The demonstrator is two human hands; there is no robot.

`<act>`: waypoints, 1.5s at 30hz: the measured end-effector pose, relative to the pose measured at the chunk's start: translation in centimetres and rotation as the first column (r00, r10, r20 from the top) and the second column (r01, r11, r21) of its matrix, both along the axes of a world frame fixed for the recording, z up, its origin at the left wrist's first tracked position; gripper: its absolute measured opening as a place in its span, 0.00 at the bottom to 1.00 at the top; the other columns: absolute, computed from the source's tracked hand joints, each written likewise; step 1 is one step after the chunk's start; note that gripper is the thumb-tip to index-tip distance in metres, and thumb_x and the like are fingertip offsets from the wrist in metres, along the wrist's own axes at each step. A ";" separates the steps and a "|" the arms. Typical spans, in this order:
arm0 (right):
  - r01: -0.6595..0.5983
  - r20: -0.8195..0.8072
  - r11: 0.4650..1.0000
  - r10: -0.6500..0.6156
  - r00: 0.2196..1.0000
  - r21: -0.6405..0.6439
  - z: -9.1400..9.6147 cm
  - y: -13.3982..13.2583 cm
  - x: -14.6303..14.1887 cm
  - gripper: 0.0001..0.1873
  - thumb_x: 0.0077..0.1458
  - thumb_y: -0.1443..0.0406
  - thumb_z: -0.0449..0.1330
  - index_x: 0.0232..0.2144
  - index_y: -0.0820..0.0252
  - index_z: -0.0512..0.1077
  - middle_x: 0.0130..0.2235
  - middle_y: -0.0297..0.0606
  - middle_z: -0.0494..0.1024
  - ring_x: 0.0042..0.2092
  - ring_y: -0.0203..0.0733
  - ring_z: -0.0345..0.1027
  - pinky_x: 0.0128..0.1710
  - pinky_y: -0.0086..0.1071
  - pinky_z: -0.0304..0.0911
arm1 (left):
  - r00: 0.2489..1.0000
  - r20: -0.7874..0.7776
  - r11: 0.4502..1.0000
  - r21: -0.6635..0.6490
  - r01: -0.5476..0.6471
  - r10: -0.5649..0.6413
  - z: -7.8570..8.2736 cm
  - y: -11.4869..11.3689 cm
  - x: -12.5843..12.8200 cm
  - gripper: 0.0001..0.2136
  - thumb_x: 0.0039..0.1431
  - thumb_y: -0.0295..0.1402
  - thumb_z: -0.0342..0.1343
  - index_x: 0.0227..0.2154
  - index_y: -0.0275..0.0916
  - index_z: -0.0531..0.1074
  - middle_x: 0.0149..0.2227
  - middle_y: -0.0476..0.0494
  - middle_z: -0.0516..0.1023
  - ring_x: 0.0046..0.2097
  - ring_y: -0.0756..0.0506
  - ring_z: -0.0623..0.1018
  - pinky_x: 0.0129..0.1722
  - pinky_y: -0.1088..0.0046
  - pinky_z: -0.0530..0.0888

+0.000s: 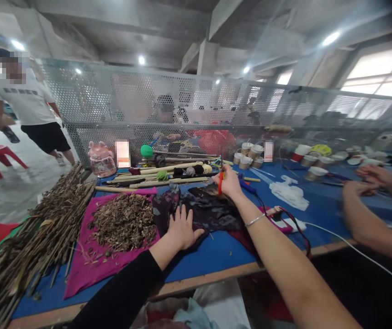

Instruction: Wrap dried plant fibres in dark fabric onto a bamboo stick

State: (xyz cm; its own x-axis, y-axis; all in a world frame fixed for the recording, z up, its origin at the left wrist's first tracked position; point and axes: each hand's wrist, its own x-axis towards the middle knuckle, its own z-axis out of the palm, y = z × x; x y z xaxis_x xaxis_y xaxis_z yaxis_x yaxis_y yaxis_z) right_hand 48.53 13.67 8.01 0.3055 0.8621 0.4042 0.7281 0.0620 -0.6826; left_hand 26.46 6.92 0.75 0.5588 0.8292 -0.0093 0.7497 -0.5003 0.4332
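Note:
My left hand [181, 230] lies flat with fingers spread on a dark patterned cloth [213, 214] on the blue table. My right hand [232, 183], a bangle on its wrist, is closed around scissors with red handles [220, 183], over the cloth's far edge. Their blades point away from me and show only in part. Left of the cloth, a heap of dry brown plant bits [125, 221] rests on a magenta cloth [89, 269]. Just right of the scissors lies a dark blue tool [247, 186] with a cord.
Dry stalks [41, 228] cover the table's left side. Sticks with yarn balls [168, 173] lie at the back, near a pink jar [102, 160] and several cups [249, 155]. White plastic [289, 192] and a co-worker's arms [370, 205] are at right. A perforated screen [120, 100] stands behind.

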 end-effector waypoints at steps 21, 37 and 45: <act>0.096 -0.022 0.995 -0.096 0.995 -0.003 -3.1 -7.8 3.6 0.15 0.43 0.62 0.60 0.34 0.57 0.61 0.29 0.33 0.71 0.30 0.39 0.66 0.33 0.31 0.60 | 0.922 0.370 0.990 -0.032 0.136 -0.115 7.5 11.6 2.0 0.09 0.52 0.28 0.47 0.22 0.37 0.72 0.30 0.45 0.77 0.36 0.46 0.73 0.42 0.72 0.68; -0.067 -0.520 0.987 0.134 0.844 0.145 4.6 -3.1 -2.0 0.22 0.35 0.55 0.64 0.26 0.56 0.56 0.19 0.22 0.57 0.20 0.30 0.51 0.22 0.26 0.50 | 0.653 0.499 0.059 -0.817 0.573 0.570 6.2 -4.1 6.7 0.25 0.54 0.55 0.45 0.31 0.33 0.66 0.27 0.45 0.71 0.25 0.52 0.71 0.25 0.77 0.67; -0.036 -0.692 0.965 0.211 0.691 0.259 6.9 -5.1 -1.9 0.23 0.32 0.60 0.66 0.26 0.56 0.56 0.18 0.21 0.58 0.20 0.30 0.56 0.22 0.26 0.55 | -0.105 0.452 0.399 -0.625 0.671 0.886 5.6 1.4 6.0 0.22 0.57 0.54 0.42 0.31 0.37 0.66 0.28 0.47 0.71 0.29 0.51 0.73 0.29 0.76 0.71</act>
